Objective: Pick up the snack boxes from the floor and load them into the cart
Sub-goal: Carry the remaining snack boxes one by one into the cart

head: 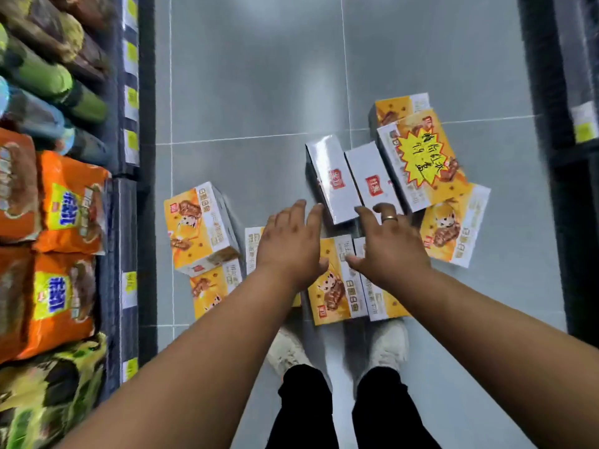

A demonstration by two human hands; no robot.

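Both hands, the left hand (291, 244) and right hand (385, 247), hover spread and empty over the snack boxes (337, 280), and grabbing the white-topped box (330, 179) at twelve o'clock could topple its leaning neighbours.

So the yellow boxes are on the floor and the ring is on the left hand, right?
Not quite. The yellow boxes are on the floor, but the head view shows the ring on the right hand, not the left hand.
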